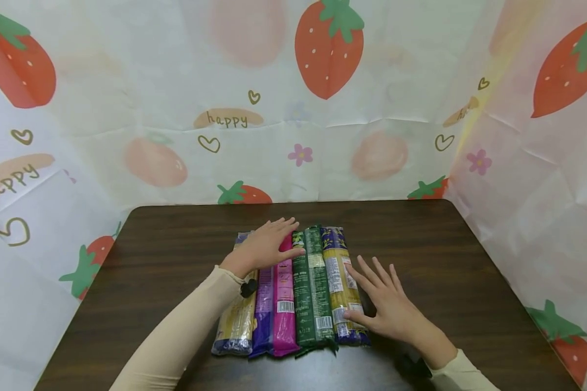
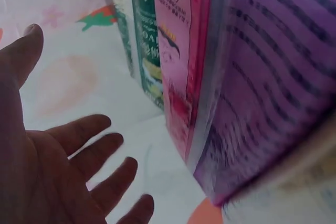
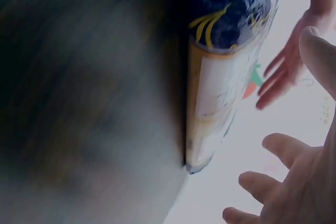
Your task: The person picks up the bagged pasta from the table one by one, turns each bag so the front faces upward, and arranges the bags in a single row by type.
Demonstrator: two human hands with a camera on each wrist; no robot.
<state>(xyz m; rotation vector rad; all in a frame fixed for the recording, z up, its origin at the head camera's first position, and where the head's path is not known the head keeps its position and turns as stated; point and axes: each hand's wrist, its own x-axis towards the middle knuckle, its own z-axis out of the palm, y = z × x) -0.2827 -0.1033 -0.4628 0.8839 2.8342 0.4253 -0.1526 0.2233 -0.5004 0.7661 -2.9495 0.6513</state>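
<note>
A: Your containers?
B: Long ones, side by side on your dark surface (image 1: 176, 260). Left to right: gold packet (image 1: 235, 326) with blue ends, purple-and-pink packaging (image 1: 284, 326), green packaging (image 1: 303, 293), gold-and-blue packet (image 1: 342, 293). One pack or two per middle colour group? Can't tell.
A: Contents?
B: Thin yellow strands seem to show through the gold-and-blue packet. Others, can't tell.
A: Writing?
B: Pink barcode (image 1: 286, 307), green-side barcode (image 1: 324, 322). Green's small white print looks like "spaghetti". White labels (image 1: 333, 274) on the gold-and-blue packet, too small to read. "happy" reads clearly on your backdrop (image 1: 332, 163).
A: Your hands?
B: Both wide. Left hand (image 1: 264, 245): fingers straight, above the far ends of the gold packet and purple-and-pink packaging. Right hand (image 1: 390, 304): fingers spread, at the gold-and-blue packet's right edge, index finger and thumb overlapping it in the head view. Touching or just above, can't tell.
</note>
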